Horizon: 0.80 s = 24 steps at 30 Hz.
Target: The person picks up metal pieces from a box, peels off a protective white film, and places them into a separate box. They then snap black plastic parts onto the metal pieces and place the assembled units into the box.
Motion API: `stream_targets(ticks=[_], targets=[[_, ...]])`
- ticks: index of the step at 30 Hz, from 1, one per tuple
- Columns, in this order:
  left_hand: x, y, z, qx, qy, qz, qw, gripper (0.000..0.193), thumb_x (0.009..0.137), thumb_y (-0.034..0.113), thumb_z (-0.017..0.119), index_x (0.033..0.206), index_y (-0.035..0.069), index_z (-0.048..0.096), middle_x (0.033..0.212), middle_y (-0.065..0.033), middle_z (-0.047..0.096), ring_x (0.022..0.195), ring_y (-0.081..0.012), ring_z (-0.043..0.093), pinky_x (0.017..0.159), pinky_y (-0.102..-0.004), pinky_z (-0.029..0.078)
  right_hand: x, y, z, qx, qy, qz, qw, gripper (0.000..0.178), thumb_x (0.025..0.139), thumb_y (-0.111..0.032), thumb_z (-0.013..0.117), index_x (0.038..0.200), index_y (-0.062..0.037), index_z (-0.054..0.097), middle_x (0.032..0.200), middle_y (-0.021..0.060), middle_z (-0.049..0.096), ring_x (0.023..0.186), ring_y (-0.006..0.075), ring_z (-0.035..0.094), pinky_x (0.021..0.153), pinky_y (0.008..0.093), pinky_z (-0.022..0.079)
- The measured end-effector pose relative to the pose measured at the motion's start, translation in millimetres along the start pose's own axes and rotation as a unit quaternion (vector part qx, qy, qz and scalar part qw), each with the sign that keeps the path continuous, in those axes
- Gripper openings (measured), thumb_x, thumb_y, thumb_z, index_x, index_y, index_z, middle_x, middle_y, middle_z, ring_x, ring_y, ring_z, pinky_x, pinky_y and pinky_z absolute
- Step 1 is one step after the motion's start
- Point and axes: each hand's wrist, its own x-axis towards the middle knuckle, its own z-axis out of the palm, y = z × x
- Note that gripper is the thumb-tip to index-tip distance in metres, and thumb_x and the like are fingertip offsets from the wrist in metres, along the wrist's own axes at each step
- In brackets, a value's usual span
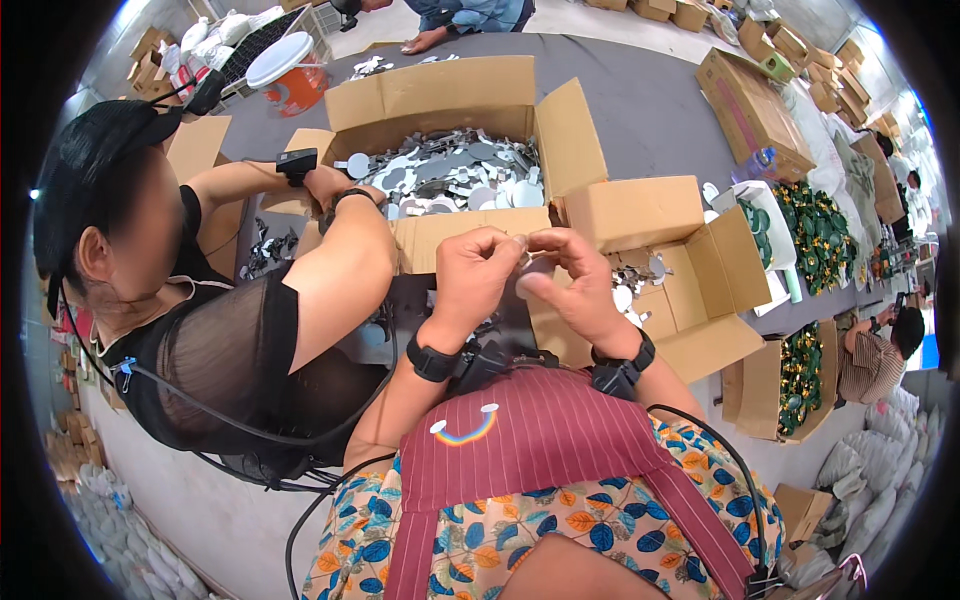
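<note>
In front of my chest, my left hand (474, 275) and my right hand (580, 283) meet with fingertips pinched together. Between them is a small flat grey-white disc piece (538, 266), partly covered by the fingers. Its exact shape cannot be made out. Just beyond my hands stands an open cardboard box (430, 90) heaped with flat grey and white pieces (470, 175), many of them round with tabs. To the right of my right hand, a smaller open carton (715, 270) holds a few similar pieces (632, 284).
At my left a co-worker (220, 330) reaches into the large box. Another person (470, 15) leans over the grey table (630, 90) at the far side. On the right are a closed carton (750, 110), a white bin (765, 225) and green-and-gold items (812, 235). An orange bucket (295, 80) stands back left.
</note>
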Motion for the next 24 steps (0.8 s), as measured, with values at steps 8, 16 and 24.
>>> stream_targets(ticks=[8,16,24], targets=[[-5,-7,11,-0.115,-0.006,0.000,0.993,0.022,0.088,0.015,0.060,0.073,0.000,0.056,0.065,-0.0002,0.055,0.056,-0.0041,0.046,0.049,-0.0196,0.037,-13,16,-5,0.184,0.031,0.152,0.971,0.015,0.088,-0.014,0.060,0.097,-0.0024,0.058,0.088,0.0048,0.063,0.082,0.0112,0.061,0.068,0.0250,0.051],[-8,-13,23,-0.139,-0.039,-0.047,0.988,0.009,0.087,0.009,0.060,0.086,0.000,0.061,0.076,-0.0028,0.060,0.065,-0.0067,0.052,0.056,-0.0192,0.042,-16,19,-7,0.506,-0.036,0.254,0.823,0.021,0.091,-0.023,0.055,0.100,-0.0046,0.059,0.090,0.0064,0.063,0.084,0.0162,0.062,0.067,0.0301,0.054],[-19,-36,38,-0.207,-0.033,-0.033,0.977,0.012,0.086,0.005,0.061,0.094,-0.003,0.065,0.103,-0.0137,0.065,0.090,-0.0145,0.061,0.081,-0.0271,0.049,-28,16,-11,0.535,0.012,0.327,0.779,0.023,0.091,-0.020,0.055,0.104,-0.0015,0.057,0.096,0.0076,0.062,0.084,0.0173,0.062,0.073,0.0310,0.053]])
